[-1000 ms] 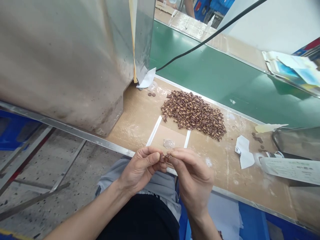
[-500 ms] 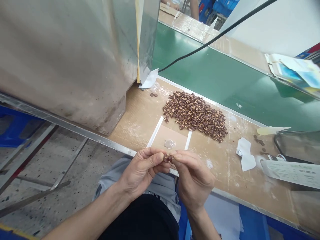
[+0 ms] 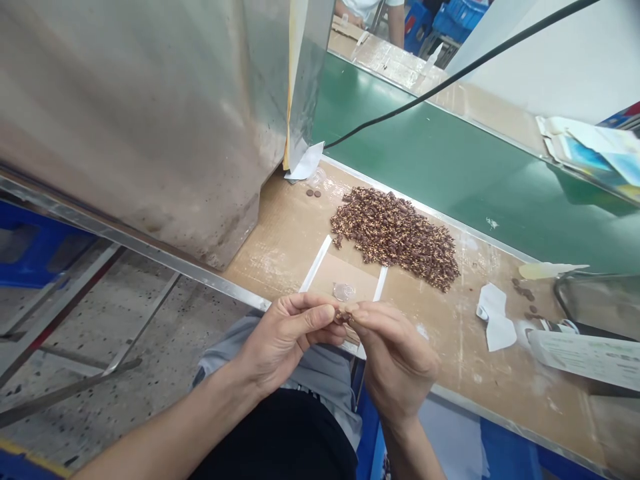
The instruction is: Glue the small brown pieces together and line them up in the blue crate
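My left hand (image 3: 287,340) is closed in a pinch, thumb against forefinger, on a small brown piece with gold-coloured metal bits (image 3: 344,316). The closed fingertips of my right hand (image 3: 397,357) grip the same piece from the other side, so the fingers hide most of it. Just beyond my fingertips a clear round plastic piece (image 3: 344,291) lies on the brown board between two white strips (image 3: 316,264). Farther back spreads a heap of similar brown and gold pieces (image 3: 395,237).
A large grey metal cabinet (image 3: 150,133) stands at left. Behind the brown worktop (image 3: 280,260) runs a green belt (image 3: 425,147), crossed by a black cable (image 3: 450,80). White paper (image 3: 496,317) and a pale pointed bottle (image 3: 545,269) lie at right. Another person's arm (image 3: 397,25) shows at the top.
The view has shifted slightly, so the worktop sits a little lower and farther right. Both hands still pinch the small piece, and the right hand's wrist has turned a little.
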`<state>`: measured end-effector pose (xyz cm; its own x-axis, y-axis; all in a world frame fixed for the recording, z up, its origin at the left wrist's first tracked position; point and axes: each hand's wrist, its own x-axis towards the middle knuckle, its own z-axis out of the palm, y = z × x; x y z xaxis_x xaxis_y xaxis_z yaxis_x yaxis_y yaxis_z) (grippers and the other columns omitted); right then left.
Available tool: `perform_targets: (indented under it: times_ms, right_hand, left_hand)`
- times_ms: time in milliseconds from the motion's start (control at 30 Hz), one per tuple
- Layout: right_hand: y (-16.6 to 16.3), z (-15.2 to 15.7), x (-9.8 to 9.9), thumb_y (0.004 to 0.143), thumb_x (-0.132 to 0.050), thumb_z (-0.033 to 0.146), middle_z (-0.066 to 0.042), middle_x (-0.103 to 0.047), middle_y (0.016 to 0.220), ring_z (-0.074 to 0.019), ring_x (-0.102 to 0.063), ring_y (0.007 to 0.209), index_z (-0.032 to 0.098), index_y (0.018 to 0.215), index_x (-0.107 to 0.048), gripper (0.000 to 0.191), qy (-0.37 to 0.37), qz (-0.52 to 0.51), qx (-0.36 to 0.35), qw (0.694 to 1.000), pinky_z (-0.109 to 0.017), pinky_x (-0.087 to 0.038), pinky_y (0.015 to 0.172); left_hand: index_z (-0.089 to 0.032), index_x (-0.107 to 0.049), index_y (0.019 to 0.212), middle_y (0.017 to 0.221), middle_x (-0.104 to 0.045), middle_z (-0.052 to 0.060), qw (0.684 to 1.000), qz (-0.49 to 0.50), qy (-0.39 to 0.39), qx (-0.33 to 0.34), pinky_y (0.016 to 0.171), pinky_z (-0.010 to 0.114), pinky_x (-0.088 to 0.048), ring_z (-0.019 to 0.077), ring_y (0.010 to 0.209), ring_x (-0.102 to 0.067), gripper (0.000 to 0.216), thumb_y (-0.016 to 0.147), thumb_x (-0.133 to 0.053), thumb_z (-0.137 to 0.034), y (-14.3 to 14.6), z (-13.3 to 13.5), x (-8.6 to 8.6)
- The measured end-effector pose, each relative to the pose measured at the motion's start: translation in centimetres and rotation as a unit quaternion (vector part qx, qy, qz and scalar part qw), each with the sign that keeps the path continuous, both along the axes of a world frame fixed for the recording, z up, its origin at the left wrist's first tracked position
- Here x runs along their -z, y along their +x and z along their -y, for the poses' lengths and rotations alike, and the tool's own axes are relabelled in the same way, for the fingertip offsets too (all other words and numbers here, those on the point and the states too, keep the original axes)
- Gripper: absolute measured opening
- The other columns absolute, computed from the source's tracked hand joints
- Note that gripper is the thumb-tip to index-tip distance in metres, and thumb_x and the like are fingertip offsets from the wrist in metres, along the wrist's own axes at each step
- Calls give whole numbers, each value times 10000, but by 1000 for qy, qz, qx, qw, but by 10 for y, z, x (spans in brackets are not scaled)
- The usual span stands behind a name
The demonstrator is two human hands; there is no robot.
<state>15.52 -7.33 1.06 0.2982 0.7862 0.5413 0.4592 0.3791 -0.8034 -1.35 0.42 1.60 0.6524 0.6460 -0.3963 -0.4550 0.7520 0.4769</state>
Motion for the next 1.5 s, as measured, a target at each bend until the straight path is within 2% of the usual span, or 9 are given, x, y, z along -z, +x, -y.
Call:
perform_targets:
  times_ms: [300, 667, 733, 833, 933, 1067, 1167, 1267, 1500]
  right_hand:
    - [0, -2, -7, 1050, -826, -22, -17, -909, 1118, -208, -876, 963, 286, 1215, -899, 357, 9, 25, -13, 1000, -358, -740, 865]
    - [3, 2, -2, 1078, -812, 18, -42, -914, 1156, -228, -896, 978, 306, 1261, -890, 350, 6, 60, 5, 998, -384, -763, 846]
    - [5, 4, -2, 1083, -812, 24, -40, -916, 1149, -228, -897, 983, 307, 1264, -888, 345, 4, 63, 10, 998, -382, -762, 852]
    - [15, 10, -1, 1072, -825, 16, -27, -916, 1128, -221, -893, 976, 302, 1242, -891, 339, 0, 64, 31, 997, -374, -753, 868]
    - [44, 19, 9, 1073, -836, 36, -23, -918, 1135, -232, -893, 1009, 303, 1223, -902, 313, -19, 93, 103, 990, -395, -746, 919]
    - [105, 32, 37, 1110, -839, 143, -33, -928, 1097, -250, -895, 1029, 275, 1185, -921, 172, -43, 177, 227, 957, -409, -723, 966]
    - [137, 39, 58, 1144, -814, 241, -61, -927, 1068, -260, -890, 1006, 237, 1144, -926, 113, -68, 214, 271, 936, -414, -713, 959]
    - [146, 44, 70, 1156, -801, 301, -82, -929, 1084, -264, -894, 1013, 219, 1145, -930, 153, -95, 218, 278, 931, -418, -723, 965]
    - [145, 44, 76, 1161, -798, 290, -69, -937, 1123, -254, -906, 1041, 236, 1164, -933, 145, -107, 223, 278, 928, -403, -724, 1003]
  left_hand:
    - [-176, -969, 930, 881, -917, 55, 1000, -16, 20, 11, 774, 175, -720, 126, 760, -857, 258, 855, -1126, -366, -3, -1, -2]
    - [-162, -954, 951, 857, -896, 58, 999, -43, 22, 14, 800, 205, -732, 139, 780, -853, 264, 874, -1112, -360, 0, 0, 2]
    - [-171, -960, 1022, 928, -917, 73, 998, -59, 31, 13, 796, 230, -744, 161, 786, -870, 297, 871, -1111, -377, 3, 1, 4]
    - [-201, -956, 1188, 1149, -941, 117, 994, -94, 52, 4, 792, 276, -766, 193, 805, -895, 396, 907, -1078, -452, 7, 2, 6]
    - [-203, -944, 1232, 1238, -931, 151, 987, -134, 92, -13, 791, 306, -777, 218, 812, -905, 429, 979, -1000, -545, 7, 3, 9]
    - [-183, -944, 1115, 1076, -929, 126, 975, -165, 145, -30, 759, 288, -765, 225, 781, -895, 387, 1012, -959, -555, 2, 3, 17]
    - [-189, -937, 1111, 1037, -923, 107, 969, -186, 161, -18, 759, 292, -762, 229, 774, -891, 342, 1033, -940, -522, -1, 6, 25]
    - [-193, -932, 1130, 1054, -924, 100, 965, -202, 168, -1, 779, 305, -759, 236, 793, -889, 308, 1053, -918, -490, -2, 9, 31]
    - [-229, -943, 1142, 1068, -922, 55, 951, -244, 190, 8, 893, 321, -747, 229, 881, -872, 240, 1077, -893, -455, -1, 9, 32]
